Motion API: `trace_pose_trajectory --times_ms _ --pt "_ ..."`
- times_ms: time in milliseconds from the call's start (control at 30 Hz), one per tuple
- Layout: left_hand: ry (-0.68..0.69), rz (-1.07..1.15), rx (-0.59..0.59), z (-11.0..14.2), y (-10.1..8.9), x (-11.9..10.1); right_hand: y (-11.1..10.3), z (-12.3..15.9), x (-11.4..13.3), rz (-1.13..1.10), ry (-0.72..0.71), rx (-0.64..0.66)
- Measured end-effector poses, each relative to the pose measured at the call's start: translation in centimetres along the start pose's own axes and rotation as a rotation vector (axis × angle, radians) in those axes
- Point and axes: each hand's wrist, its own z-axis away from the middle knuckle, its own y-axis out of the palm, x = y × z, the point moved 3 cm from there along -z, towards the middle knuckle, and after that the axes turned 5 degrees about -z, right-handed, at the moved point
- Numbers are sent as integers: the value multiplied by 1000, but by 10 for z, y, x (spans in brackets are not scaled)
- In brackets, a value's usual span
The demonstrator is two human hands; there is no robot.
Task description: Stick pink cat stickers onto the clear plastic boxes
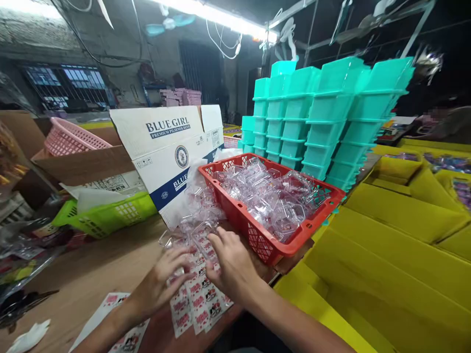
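Observation:
My left hand (162, 282) and my right hand (228, 262) lie close together on a wooden table (95, 274), over a spread of small printed cards (200, 301) with red and black pictures. Both hands have fingers stretched forward and resting on the cards and on clear plastic blister shells (195, 228) lying just beyond them. My right hand's fingertips touch one clear shell. A red plastic basket (265, 240) full of more clear shells stands right of the hands, its corner almost against my right hand.
A white "Blue Girl" carton (165, 147) stands behind the shells. A green basket (106, 218) and a pink basket (69, 139) are at left. Tall stacks of teal tubs (324, 117) rise behind the red basket. Yellow cardboard trays (386, 255) fill the right side.

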Motion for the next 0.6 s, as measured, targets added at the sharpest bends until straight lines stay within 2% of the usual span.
trace_pose_trajectory --times_ms 67,100,133,200,267,333,400,467,500,533,600 --pt "-12 5 -183 -45 -29 -9 -70 -2 -4 11 -67 -272" --pt "8 9 -263 -76 -41 -14 -103 -10 -15 80 -82 -384" --pt "45 16 -326 -111 -49 -17 -131 -23 -34 183 -41 -427" --pt "69 56 -392 -183 -53 -19 -169 -58 -84 332 84 -395" --pt "39 45 -299 -246 -44 -13 -185 -85 -128 364 194 -316" --pt "13 26 -268 -279 -36 -2 -186 -90 -140 381 161 -280" --pt "2 8 -301 -277 -35 15 -174 -71 -118 371 75 -297" --pt "11 -15 -356 -247 -39 36 -149 -40 -77 276 -43 -348" --pt "6 -35 -353 -225 -40 46 -131 -27 -60 148 -57 -348" --pt "-5 -60 -322 -202 -41 56 -107 -18 -45 2 -81 -301" --pt "-57 -114 -188 -157 -36 72 -45 -17 -32 -131 -65 -48"
